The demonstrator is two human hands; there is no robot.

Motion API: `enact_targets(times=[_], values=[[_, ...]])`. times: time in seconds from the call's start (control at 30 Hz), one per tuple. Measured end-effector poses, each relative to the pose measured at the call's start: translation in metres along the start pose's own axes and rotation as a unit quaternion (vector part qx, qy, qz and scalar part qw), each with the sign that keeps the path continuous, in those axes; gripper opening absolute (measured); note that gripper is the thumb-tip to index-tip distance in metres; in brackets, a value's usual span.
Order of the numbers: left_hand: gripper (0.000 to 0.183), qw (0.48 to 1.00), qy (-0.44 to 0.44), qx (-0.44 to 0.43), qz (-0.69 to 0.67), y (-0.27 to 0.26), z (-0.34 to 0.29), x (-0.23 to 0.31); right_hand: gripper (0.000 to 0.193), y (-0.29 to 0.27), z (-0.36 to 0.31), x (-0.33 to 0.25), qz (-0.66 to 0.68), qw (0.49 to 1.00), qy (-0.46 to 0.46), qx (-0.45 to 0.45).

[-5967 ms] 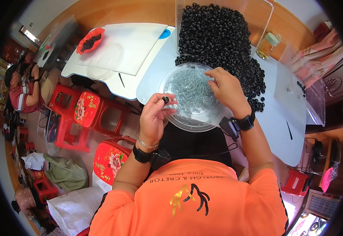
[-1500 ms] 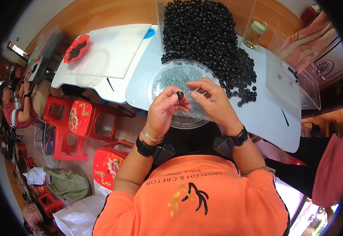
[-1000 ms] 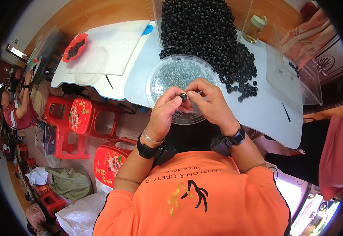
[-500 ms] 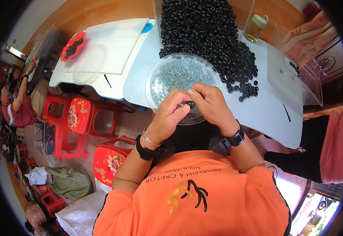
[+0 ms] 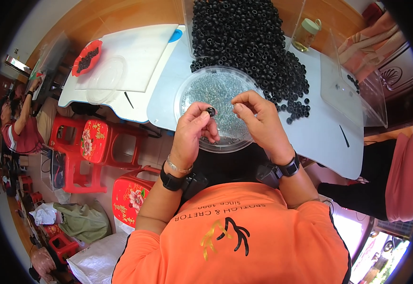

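My left hand (image 5: 193, 127) pinches a small black ring-shaped part (image 5: 211, 111) between thumb and index finger, with the other fingers curled below. My right hand (image 5: 262, 124) is a short way to the right, thumb and index finger brought close together; whatever they may hold is too small to make out. Both hands hover over the near part of a round clear tub (image 5: 181, 97). Inside it lies a layer of tiny, shiny, clear-looking pieces (image 5: 216, 90). Behind the tub, a large heap of black ring-shaped parts (image 5: 237, 35) spills toward the right.
Clear panels flank the heap. A lidded bottle (image 5: 307, 34) stands behind it at right; a thin black tool (image 5: 344, 136) lies on the blue-white table (image 5: 320, 142). To the left are a red bowl (image 5: 80, 66), a clear lid (image 5: 107, 80), and red stools (image 5: 95, 141). People are at both sides.
My hands were together over the tub's near edge and have moved apart. The black part has come into plain view in my left hand, while my right hand has shifted right.
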State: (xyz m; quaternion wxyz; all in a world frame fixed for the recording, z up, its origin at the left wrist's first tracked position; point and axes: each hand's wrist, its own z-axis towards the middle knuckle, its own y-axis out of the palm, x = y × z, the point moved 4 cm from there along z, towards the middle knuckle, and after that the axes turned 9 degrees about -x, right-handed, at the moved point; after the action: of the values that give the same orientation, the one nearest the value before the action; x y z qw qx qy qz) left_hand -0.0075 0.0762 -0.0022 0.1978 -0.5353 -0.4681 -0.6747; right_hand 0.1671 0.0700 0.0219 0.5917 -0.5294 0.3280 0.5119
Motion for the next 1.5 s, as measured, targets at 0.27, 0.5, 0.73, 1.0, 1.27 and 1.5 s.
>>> enact_targets(times=[0.27,0.5,0.73,1.0,1.27,1.5], values=[[0.023,0.994,0.034,0.017,0.107,0.007,-0.006,0.0,0.028,0.007,-0.007,0.005,-0.04,0.997,0.045,-0.048],[0.025,0.958,0.061,-0.107,0.26,0.019,-0.017,-0.006,0.032,0.014,-0.007,-0.008,-0.059,0.993,0.038,-0.09],[0.028,0.989,-0.006,-0.101,0.11,0.023,-0.02,-0.008,0.026,0.012,-0.012,-0.013,-0.033,0.99,0.053,-0.13],[0.028,0.995,0.003,-0.097,0.008,0.029,-0.021,-0.009,0.018,0.011,-0.017,-0.016,-0.002,0.994,0.023,-0.11],[0.022,0.997,0.005,-0.043,-0.066,0.021,-0.007,-0.008,0.016,-0.016,-0.004,-0.021,0.067,0.998,-0.014,-0.006],[0.023,0.997,-0.013,-0.048,-0.058,0.021,-0.009,-0.018,0.013,0.003,-0.012,-0.023,0.0,0.998,-0.056,-0.04]])
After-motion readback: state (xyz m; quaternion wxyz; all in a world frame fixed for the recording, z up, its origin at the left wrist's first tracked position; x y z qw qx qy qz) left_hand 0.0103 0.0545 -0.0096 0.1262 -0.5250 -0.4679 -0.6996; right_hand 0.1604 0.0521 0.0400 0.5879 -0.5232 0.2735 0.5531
